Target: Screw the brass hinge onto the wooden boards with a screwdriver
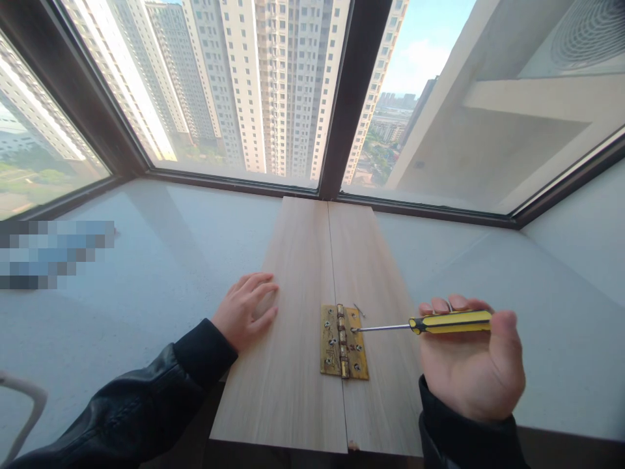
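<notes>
A brass-coloured hinge (342, 342) lies flat across the seam between two light wooden boards, the left board (288, 365) and the right board (364, 247). Screw heads show in several of its holes. My right hand (471, 365) is closed around the yellow and black handle of a screwdriver (452, 322). The shaft points left, and its tip meets the right leaf at an upper hole. My left hand (249, 309) rests on the left board's outer edge, fingers apart and holding nothing. A small screw (360, 311) lies by the hinge's upper right corner.
The boards lie on a white sill (195, 241) below dark-framed windows (336, 98). At the far left is a pixelated bluish item (58, 251). A pale curved bar (32, 397) shows at the lower left. The boards' near ends reach over the sill's front edge.
</notes>
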`<state>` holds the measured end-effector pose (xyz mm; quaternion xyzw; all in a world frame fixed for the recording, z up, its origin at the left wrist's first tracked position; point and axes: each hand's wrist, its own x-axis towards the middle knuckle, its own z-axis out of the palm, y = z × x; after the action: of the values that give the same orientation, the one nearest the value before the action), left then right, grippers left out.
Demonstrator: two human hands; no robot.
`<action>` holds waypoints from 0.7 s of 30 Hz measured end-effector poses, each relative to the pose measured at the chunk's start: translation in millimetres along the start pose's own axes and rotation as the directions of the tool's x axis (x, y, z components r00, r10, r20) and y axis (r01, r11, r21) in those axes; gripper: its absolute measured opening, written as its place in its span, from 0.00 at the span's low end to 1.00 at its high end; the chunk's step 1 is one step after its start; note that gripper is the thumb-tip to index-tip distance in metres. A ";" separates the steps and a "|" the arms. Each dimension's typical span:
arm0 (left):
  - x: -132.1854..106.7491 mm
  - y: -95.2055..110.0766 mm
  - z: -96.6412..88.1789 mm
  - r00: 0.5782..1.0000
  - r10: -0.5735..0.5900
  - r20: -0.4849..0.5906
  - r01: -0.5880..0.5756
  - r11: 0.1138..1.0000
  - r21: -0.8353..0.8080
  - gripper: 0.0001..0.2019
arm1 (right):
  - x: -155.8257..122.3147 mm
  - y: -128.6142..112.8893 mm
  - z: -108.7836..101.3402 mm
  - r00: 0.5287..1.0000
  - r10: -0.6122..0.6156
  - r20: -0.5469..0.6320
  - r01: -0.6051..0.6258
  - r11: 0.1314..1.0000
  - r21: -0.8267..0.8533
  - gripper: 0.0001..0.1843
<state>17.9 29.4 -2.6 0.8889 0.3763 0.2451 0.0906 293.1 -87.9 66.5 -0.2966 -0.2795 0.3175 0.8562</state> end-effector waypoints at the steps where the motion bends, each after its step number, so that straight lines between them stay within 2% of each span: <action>1: 0.0 0.3 -0.1 1.000 -0.002 -0.002 0.002 1.000 0.001 0.15 | -1.7 2.6 0.4 0.999 -0.028 -0.032 0.028 1.000 0.000 0.16; 4: 0.0 0.4 -0.1 1.000 -0.006 0.002 0.006 1.000 0.006 0.15 | -2.6 9.0 4.1 0.997 -0.063 -0.035 0.064 0.998 0.015 0.20; 8: -0.5 -1.5 1.3 1.000 0.008 0.000 -0.008 1.000 0.003 0.15 | 7.2 10.8 6.9 0.997 -0.003 0.073 -0.001 0.999 0.052 0.19; 11: -0.5 -2.6 2.4 1.000 0.012 -0.009 -0.012 1.000 0.000 0.15 | 10.8 9.7 7.3 0.992 0.017 0.122 -0.024 0.998 0.053 0.22; 17: 0.1 -0.4 0.1 1.000 0.001 0.003 -0.001 1.000 0.000 0.15 | 4.5 11.7 9.3 0.994 -0.090 0.057 0.088 0.995 0.047 0.15; 21: 0.0 0.7 -1.4 1.000 -0.012 0.023 0.011 1.000 0.002 0.15 | 5.5 12.8 8.3 0.995 -0.015 0.102 0.007 0.997 0.081 0.17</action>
<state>17.6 28.9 -1.1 0.8896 0.3805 0.2338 0.0955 286.3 -73.3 64.8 -0.2436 -0.3118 0.3388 0.8536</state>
